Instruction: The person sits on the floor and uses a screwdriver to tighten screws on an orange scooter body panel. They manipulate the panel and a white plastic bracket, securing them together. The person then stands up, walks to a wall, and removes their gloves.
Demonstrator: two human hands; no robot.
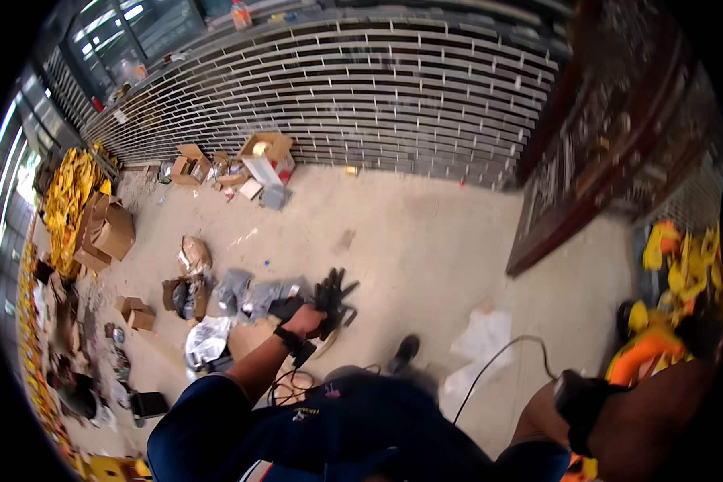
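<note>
My left hand reaches out ahead of my body at the middle of the view, closed on a black glove. The glove's fingers spread forward, away from my palm; whether there is one glove or a pair I cannot tell. A black band wraps my left wrist. My right arm is raised close to the camera at the lower right, with a black device strapped on it; my right hand is outside the picture. Below and beyond the left hand lie grey plastic packages and a silvery plastic bag on the floor.
A grille wall runs across the back. A carved dark wooden panel leans at right. Opened cardboard boxes and yellow material stand left. White sheeting lies on the floor near a black cable.
</note>
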